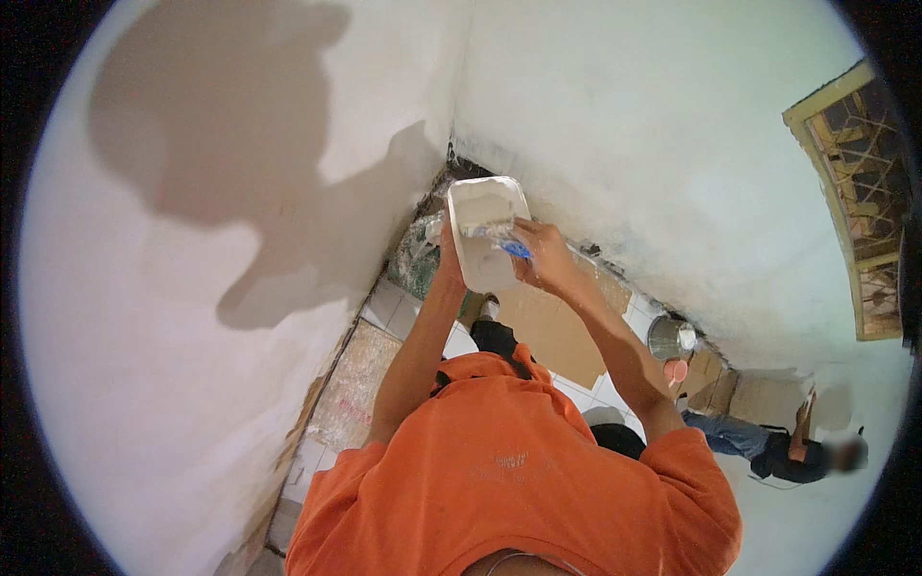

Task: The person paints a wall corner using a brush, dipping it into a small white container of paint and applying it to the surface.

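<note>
A white rectangular plastic tub point(473, 273) is held up before me, close to the corner where two walls meet. My left hand point(448, 248) grips its left side, the fingers partly hidden by the tub. Over the tub's right rim reaches my right hand point(544, 255), closed around a small blue-handled tool point(516, 248). The tool's working end is down inside the tub, and I cannot make out its shape. Pale whitish material coats the tub's inside.
Whitish walls point(595, 115) rise on both sides. Brown cardboard point(543, 331) covers part of the white floor tiles. A bucket point(663, 338) and a pink dipper point(676, 371) stand at right. Farther right are another person point(792, 456) and a yellow-framed grille window point(845, 192). A green sack point(415, 259) lies left.
</note>
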Demonstrator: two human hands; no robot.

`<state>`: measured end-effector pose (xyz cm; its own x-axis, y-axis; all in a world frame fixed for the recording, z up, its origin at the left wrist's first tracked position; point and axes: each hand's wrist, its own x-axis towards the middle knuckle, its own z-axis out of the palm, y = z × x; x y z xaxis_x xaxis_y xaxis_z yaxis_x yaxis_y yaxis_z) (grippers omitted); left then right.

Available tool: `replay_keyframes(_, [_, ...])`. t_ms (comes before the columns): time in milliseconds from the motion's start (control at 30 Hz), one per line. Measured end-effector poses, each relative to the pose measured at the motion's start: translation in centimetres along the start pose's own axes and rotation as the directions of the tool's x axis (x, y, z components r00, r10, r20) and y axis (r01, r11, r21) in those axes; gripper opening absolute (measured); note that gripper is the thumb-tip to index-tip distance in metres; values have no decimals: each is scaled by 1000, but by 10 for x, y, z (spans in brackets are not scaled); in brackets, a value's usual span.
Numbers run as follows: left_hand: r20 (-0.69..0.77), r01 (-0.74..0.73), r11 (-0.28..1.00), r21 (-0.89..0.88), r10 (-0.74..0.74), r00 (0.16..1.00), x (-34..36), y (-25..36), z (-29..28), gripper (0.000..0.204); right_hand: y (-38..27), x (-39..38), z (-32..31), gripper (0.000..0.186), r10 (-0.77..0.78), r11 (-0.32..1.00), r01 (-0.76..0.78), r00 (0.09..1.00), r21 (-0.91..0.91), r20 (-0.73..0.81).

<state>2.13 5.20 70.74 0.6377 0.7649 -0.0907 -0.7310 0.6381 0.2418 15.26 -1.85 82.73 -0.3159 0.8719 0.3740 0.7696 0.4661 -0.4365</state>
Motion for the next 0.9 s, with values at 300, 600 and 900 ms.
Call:
replay_keyframes(300, [-32, -15, 996, 93, 18, 999, 76, -17, 21, 64, 63, 2, -67, 20, 112, 991, -121, 985, 59, 131])
replay_keyframes(600, [-67, 6, 1000, -14, -7, 998, 147, -52, -2, 61, 127, 36, -95, 31, 93, 990, -91, 996, 106, -16])
replay_keyframes(900, [45, 14, 994, -112, -9, 999, 180, -65, 58, 59, 195, 44, -86, 42, -6, 1000, 6, 1000, 6, 15])
